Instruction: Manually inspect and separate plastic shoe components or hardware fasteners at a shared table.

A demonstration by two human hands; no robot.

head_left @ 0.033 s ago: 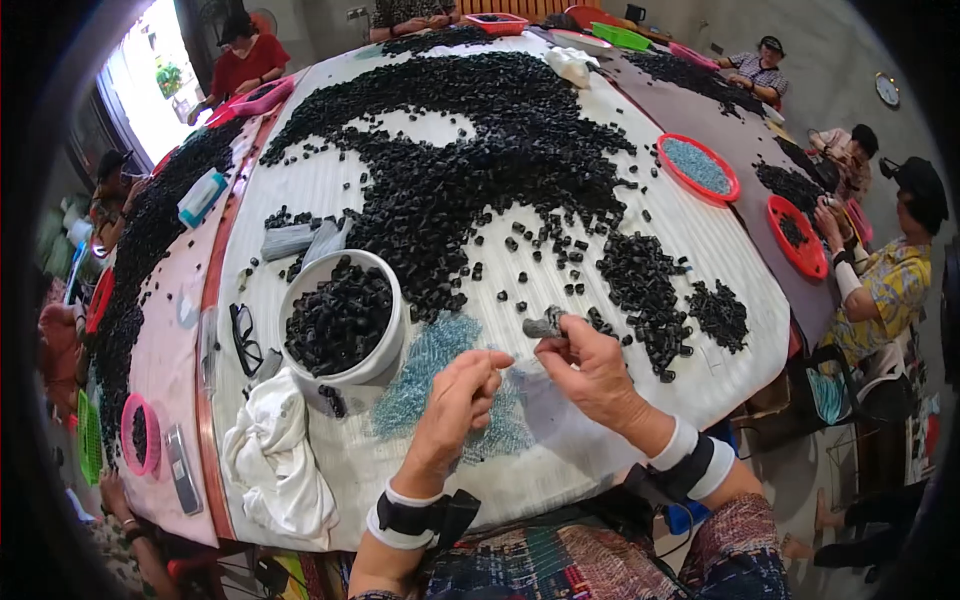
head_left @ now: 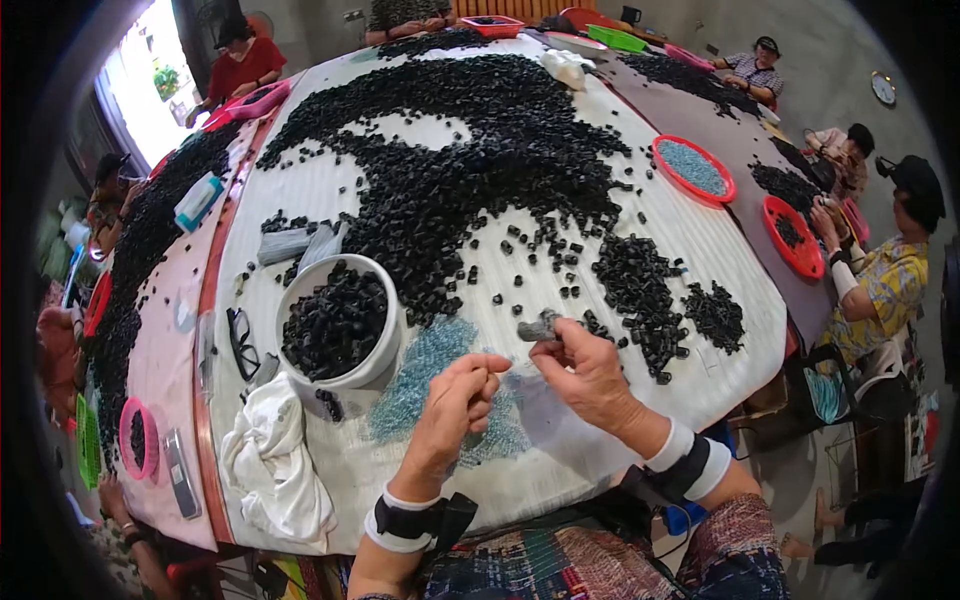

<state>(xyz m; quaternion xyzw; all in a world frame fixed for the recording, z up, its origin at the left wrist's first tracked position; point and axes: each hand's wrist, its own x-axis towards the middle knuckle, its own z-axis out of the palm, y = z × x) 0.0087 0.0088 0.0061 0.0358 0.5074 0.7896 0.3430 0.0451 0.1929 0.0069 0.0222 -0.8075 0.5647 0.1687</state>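
My left hand [head_left: 463, 402] hovers over a spread of small clear-blue pieces [head_left: 412, 388]. Its fingers are curled and pressed together, the index finger reaching right; whatever they hold is too small to make out. To its right, my right hand [head_left: 598, 378] pinches a short grey bundle [head_left: 538, 326] between thumb and fingers, its dark end pointing left. The two hands are close but apart. Left of them stands a white bucket [head_left: 392, 345] filled with small black cylindrical parts [head_left: 336, 322]. A heap of more black parts [head_left: 480, 160] covers the table beyond.
Grey bundles [head_left: 284, 246], eyeglasses [head_left: 242, 345] and a crumpled white cloth [head_left: 275, 465] lie around the bucket. A red tray [head_left: 733, 190] of blue pieces sits at right. Smaller black piles [head_left: 716, 316] lie right of my hands. Several people work around the table edges.
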